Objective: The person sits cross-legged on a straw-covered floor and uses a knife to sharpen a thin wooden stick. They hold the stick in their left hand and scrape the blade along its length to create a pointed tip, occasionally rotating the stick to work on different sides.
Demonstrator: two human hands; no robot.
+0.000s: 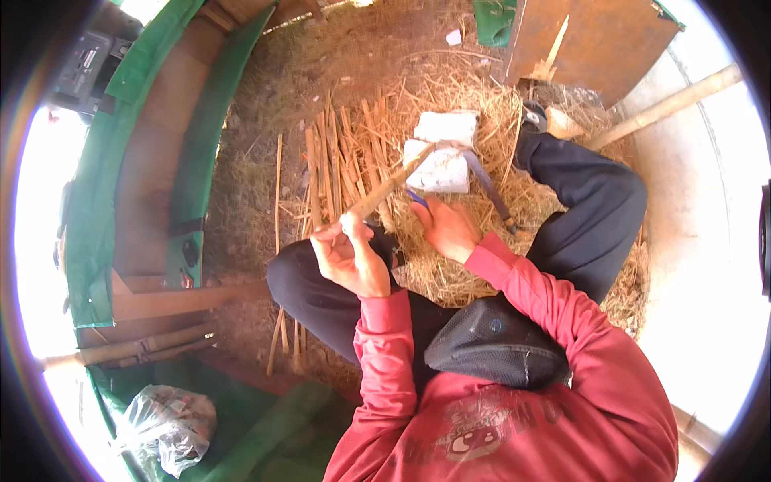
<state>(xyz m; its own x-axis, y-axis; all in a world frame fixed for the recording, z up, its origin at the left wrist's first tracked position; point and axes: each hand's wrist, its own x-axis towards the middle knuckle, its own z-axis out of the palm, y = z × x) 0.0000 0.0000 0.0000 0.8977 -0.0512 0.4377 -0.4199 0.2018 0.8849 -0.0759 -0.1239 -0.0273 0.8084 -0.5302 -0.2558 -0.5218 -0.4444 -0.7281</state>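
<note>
My left hand [353, 259] is closed around the lower end of a pale bamboo strip [384, 189], which slants up to the right. The strip's far end lies over a pair of white blocks [440, 170]. In my right hand [452, 230], closed beside the strip, is a slim blue pen-like thing [416, 198]; only its tip shows past the fingers. A curved dark blade [484, 178] with a short handle [512, 226] rests on the straw just right of the blocks.
Several split bamboo strips [333, 153] lie in a bundle left of the blocks, on loose straw [494, 120]. A green-edged wooden frame [169, 153] stands at left. A clear plastic bag [170, 426] sits at lower left. A brown board [590, 44] and a pole [666, 106] are at upper right.
</note>
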